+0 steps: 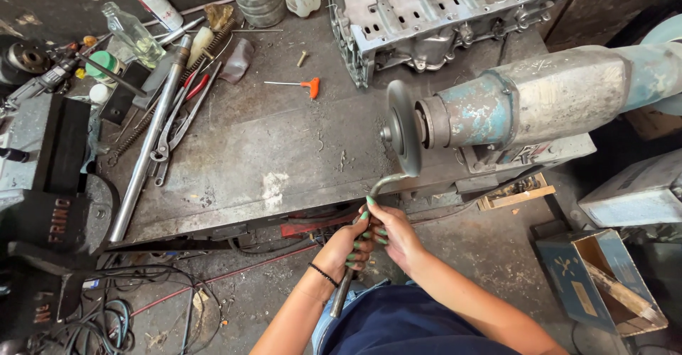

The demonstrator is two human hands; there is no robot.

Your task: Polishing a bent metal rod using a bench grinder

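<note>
Both hands sit closest, low in the middle of the view, wrapped tight around one bent metal rod (355, 255). Left hand (348, 245) has its grip closed around the straight part, lower down. Right hand (391, 230) has its grip closed just above, near the bend, and touches the left one. From the hands the rod runs up, and its curved end reaches the bottom edge of the grinding wheel (403, 129); whether it touches the wheel is hard to tell.

It looks like a hard, stiff piece of steel that will not flex, and fairly heavy for its size. Holding the straight part with two hands, away from the wheel, looks like the safe place to take it.

Behind the wheel is the big blue and grey grinder motor (526, 103). On the grey counter (284, 149) lie a long steel pipe (149, 142), pliers (177, 124) and a small orange-handled key (302, 85). An engine block (440, 14) stands at the back. Cables (121, 305) cover the floor on the left.
</note>
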